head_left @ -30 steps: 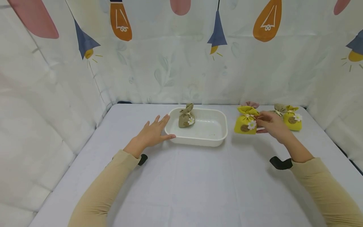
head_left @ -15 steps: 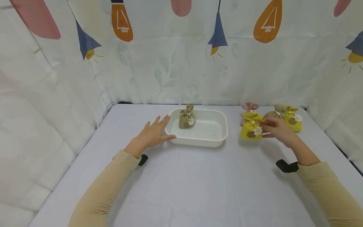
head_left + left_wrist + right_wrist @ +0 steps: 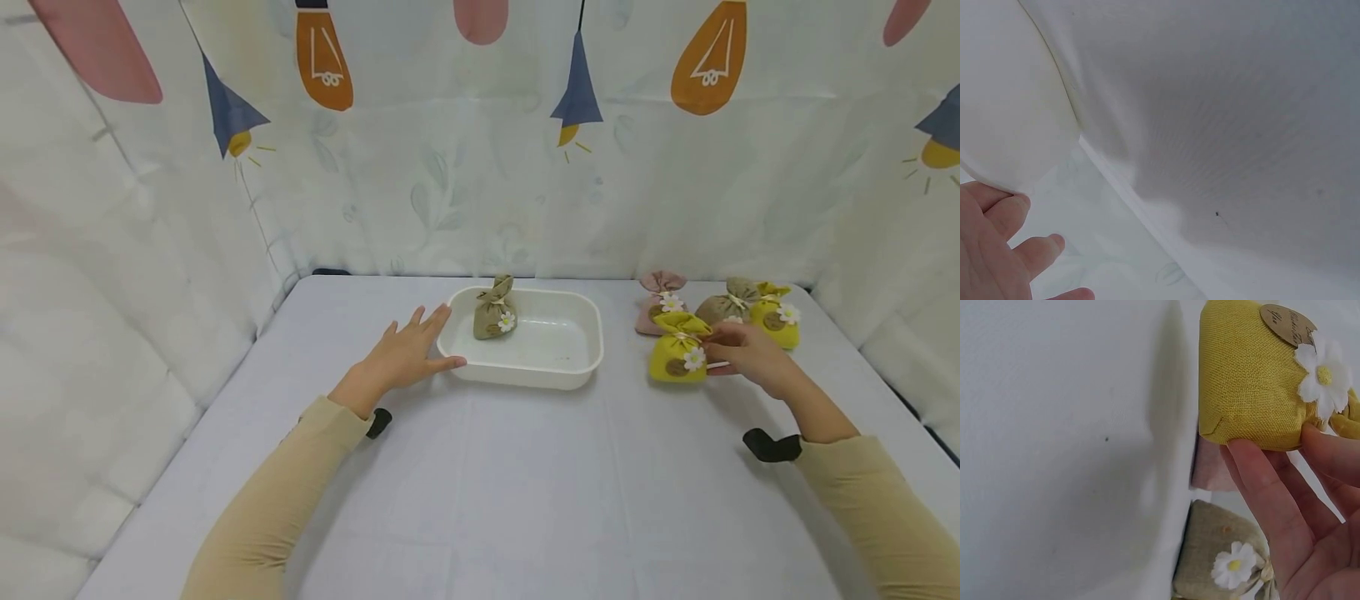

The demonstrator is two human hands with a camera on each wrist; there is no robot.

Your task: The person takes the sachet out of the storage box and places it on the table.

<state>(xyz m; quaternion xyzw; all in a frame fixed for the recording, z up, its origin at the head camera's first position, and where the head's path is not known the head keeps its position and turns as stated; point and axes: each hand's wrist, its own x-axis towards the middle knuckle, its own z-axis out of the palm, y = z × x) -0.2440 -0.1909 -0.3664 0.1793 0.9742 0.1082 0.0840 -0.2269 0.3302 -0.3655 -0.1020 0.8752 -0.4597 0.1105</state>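
We have the yellow bag (image 3: 670,350) upright at about 3 o'clock from the white tub (image 3: 525,375). Our right hand (image 3: 753,360) has its thumb and fingers clamped on the bag's 3 o'clock side. To handle it well, we should keep that side grip light but sure, with the thumb off the flower (image 3: 694,359) and clear of the gathered top (image 3: 682,323), since soft cloth would probably sag or twist under a harder squeeze. Keeping the base level seems wise; we cannot tell whether it touches the table (image 3: 517,483).

The pink bag (image 3: 648,318) stands close by at 11 o'clock from the held one, a tan bag (image 3: 716,309) at 1 and a second yellow bag (image 3: 777,323) between 2 and 3, so our knuckles want small, careful moves there. Our left hand (image 3: 401,354), fingers spread apart, touches the tub's 9 o'clock end; light contact should suffice.

Against the frame a second ago, the held bag has gone toward 4 o'clock, farther from the tub, and the pink one shows far more fully. The left hand and the small bag (image 3: 491,318) inside the tub look unmoved.
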